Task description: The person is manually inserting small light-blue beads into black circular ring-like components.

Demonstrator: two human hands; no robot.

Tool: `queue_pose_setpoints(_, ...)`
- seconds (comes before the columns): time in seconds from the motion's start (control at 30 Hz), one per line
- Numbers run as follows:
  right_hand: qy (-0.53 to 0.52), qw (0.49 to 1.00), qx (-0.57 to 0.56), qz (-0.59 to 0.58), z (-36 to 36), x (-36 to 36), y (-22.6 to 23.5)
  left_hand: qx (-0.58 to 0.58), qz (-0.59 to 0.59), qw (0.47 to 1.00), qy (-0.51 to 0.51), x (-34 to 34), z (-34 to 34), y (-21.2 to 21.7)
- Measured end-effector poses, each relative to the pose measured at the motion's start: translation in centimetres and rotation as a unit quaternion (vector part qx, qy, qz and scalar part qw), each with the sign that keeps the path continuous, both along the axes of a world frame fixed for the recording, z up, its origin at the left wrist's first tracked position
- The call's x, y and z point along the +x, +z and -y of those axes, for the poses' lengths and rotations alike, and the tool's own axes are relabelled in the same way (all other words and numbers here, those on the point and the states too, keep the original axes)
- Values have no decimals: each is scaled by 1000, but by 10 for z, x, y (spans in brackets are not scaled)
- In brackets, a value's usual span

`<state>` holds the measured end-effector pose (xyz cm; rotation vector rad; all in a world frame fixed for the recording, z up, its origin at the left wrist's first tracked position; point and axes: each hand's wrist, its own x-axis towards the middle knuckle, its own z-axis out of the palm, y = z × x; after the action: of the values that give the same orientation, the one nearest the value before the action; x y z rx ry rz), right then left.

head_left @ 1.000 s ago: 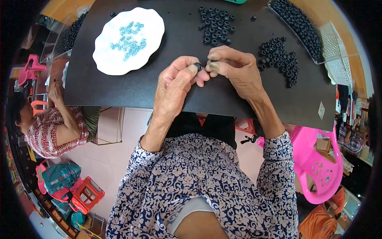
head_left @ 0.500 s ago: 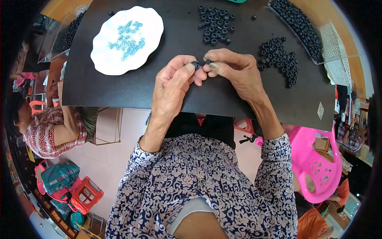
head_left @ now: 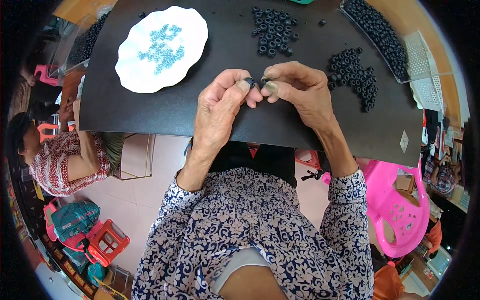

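My left hand (head_left: 219, 107) pinches a small black ring-shaped part (head_left: 250, 82) between thumb and forefinger, its hole turned toward the right. Just beside it, my right hand (head_left: 304, 95) has thumb and forefinger closed on a tiny dark piece (head_left: 265, 81), mostly hidden by the fingertips. Both hands are held over the near part of the dark table (head_left: 160, 115). Beyond them lies a loose group of black ring-shaped parts (head_left: 270, 37), and a second group (head_left: 352, 72) spreads out right of my right hand.
A white wavy-edged plate (head_left: 192, 35) at the left holds many small clear-bluish pieces. A clear tray (head_left: 400, 79) full of black parts stands at the far right, beside a white perforated basket (head_left: 422, 70). A pink chair (head_left: 400, 215) is at the right; another person (head_left: 70, 160) sits at the left.
Both hands have shifted slightly right, along with a small shift of the view. The right fingertips have tilted a little around the tiny dark piece; the left hand keeps its pinch.
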<state>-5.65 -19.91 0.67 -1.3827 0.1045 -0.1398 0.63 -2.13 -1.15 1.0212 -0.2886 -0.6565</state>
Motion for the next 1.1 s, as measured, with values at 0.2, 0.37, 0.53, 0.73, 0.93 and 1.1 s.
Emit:
queue_pose_setpoints(0.2, -5, 1000, -8, 20, -2, -1, 2, -13, 26, 1000, 6, -3, 2, 0)
queue_pose_setpoints(0.37, -2, 1000, -6, 5, -4, -2, 4, -17, 48, 999, 6, -4, 3, -2)
queue_pose_setpoints(0.53, 18, 1000, 12, -10, -5, -1, 7, -10, 68, 997, 18, -5, 3, -4)
queue_pose_setpoints(0.73, 20, 999, 23, -14, -5, -1, 7, 21, 102, 994, 26, -7, 3, 0)
queue_pose_setpoints(0.93, 14, 999, 26, -21, -6, -3, 7, 46, 130, 990, 30, -10, 3, 4)
queue_pose_setpoints(1.1, 18, 999, 20, -20, -5, -3, 6, 49, 121, 991, 22, -11, 4, 6)
